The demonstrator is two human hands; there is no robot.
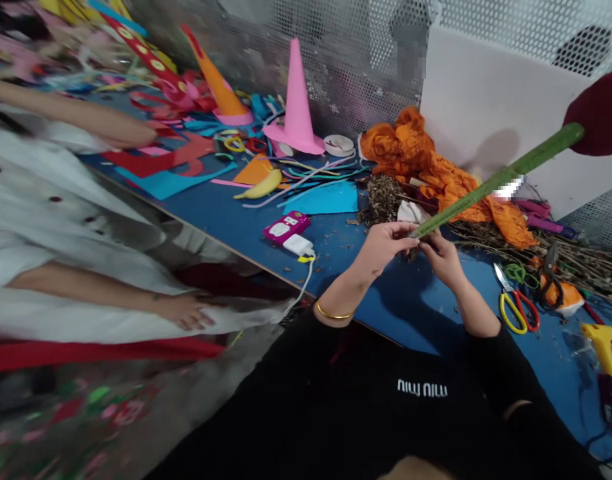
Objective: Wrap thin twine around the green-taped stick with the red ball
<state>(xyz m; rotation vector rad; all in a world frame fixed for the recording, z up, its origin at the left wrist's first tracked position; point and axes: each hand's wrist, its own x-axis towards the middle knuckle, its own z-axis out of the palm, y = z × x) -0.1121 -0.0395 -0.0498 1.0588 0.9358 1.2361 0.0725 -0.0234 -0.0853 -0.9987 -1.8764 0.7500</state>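
A long green stick [506,180] slants up to the right, with a dark red rounded head [599,113] on its far end. My left hand [383,245] pinches the stick's lower tip between thumb and fingers. Close beside it, my right hand [442,259] has its fingers closed at the same end, partly behind the stick. A small brownish bit shows beneath the fingertips; its kind cannot be made out. Just behind my hands lie a white crumpled piece [412,212] and a clump of dried plant matter [383,197].
Scissors [516,303] and a yellow glue gun [603,347] lie to the right on the blue table [236,220]. Orange crinkled cloth [416,150] lies behind. A pink cone hat [299,107] and purple power strip [286,228] are leftward. Another person's hand [186,312] is at left.
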